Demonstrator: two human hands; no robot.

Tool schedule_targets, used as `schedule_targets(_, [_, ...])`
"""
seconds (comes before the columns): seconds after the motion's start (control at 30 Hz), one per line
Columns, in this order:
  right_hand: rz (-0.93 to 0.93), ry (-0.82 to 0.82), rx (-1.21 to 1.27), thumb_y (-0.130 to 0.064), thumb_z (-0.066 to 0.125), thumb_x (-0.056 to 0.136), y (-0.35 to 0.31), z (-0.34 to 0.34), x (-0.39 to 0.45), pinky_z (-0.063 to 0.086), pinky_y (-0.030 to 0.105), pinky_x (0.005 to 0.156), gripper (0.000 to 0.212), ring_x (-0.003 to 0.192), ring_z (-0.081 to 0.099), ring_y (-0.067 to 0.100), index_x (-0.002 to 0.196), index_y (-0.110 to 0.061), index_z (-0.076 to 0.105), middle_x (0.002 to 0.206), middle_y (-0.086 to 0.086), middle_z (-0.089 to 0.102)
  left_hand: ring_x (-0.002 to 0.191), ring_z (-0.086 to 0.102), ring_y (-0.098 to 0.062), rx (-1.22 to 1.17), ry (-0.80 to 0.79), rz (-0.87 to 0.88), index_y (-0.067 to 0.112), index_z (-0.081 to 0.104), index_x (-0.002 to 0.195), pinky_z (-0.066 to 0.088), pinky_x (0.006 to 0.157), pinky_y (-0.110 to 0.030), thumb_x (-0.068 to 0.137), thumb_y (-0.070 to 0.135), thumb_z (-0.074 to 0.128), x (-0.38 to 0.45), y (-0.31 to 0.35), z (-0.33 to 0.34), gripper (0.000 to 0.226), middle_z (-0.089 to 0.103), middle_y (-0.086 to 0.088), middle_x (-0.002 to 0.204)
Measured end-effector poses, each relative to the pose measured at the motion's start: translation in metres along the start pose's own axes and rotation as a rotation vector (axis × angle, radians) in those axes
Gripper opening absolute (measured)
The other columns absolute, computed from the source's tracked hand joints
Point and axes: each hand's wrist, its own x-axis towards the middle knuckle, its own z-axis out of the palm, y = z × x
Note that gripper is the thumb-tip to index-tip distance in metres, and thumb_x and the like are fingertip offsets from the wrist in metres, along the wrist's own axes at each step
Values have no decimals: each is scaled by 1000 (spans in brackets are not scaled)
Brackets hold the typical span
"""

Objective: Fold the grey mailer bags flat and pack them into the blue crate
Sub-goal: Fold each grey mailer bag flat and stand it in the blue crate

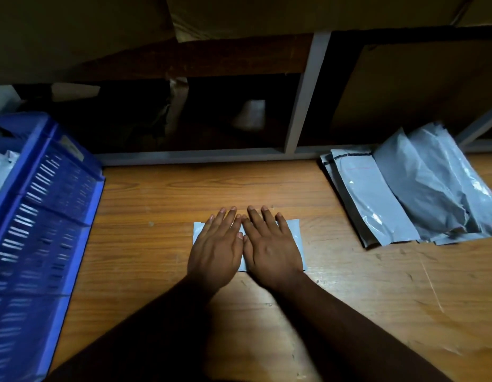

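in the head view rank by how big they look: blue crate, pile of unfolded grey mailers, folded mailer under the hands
1. blue crate, though it sits close to the camera and runs off the frame
2. pile of unfolded grey mailers
3. folded mailer, mostly covered by the left hand and right hand

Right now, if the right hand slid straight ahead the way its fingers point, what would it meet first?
Bare wooden table, then likely the grey frame rail at the table's back edge. The right hand points away from the unfolded bag pile. Depth is unclear.
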Motion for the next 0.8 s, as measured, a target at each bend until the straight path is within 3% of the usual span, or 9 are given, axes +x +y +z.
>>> schedule_targets(0.2, [3, -30, -21, -36, 28, 108, 0, 2, 3, 21, 55, 123, 53, 153, 30, 35, 153, -15, 47, 164, 9, 38, 149, 38, -25, 13, 26, 11, 8, 57, 144, 28, 123, -44, 106, 27, 30, 3, -2, 8, 50, 46, -9, 157])
schedule_targets(0.37, [3, -68, 81, -39, 24, 109, 1, -5, -2, 17, 51, 126, 55, 156, 23, 30, 158, -20, 40, 167, 4, 31, 149, 37, -24, 16, -40, -5, 9, 53, 147, 24, 125, -40, 106, 34, 22, 0, 4, -7, 57, 44, -8, 159])
schedule_targets(0.5, [21, -69, 261, -38, 25, 110, 13, -28, 1, 12, 40, 128, 55, 157, 19, 20, 161, -19, 31, 168, 1, 28, 151, 33, -19, -101, -97, -27, 10, 48, 151, 10, 126, -30, 100, 47, 8, 8, -1, -19, 75, 41, -6, 160])
schedule_targets(0.57, [55, -18, 150, -40, 19, 108, 19, -31, 0, 12, 42, 128, 59, 157, 20, 21, 161, -17, 30, 167, 1, 31, 152, 31, -17, -97, -72, -34, 11, 46, 153, 8, 127, -31, 101, 50, 9, 11, -3, -18, 75, 40, -5, 161])
schedule_targets(0.67, [138, -73, 87, -46, 9, 108, 24, -23, -4, 5, 46, 129, 64, 159, 6, 20, 164, -19, 21, 172, 0, 16, 156, 20, -14, -42, -116, -42, 15, 32, 160, 9, 128, -34, 102, 55, 7, 7, -3, -8, 74, 26, -1, 167])
schedule_targets(0.8, [145, -59, 41, -43, 11, 109, 23, -14, -5, 8, 48, 128, 62, 159, 7, 21, 164, -16, 23, 172, 1, 15, 155, 22, -16, -12, -82, -51, 12, 34, 159, 16, 128, -38, 105, 48, 13, 5, 1, -2, 68, 27, -3, 167])
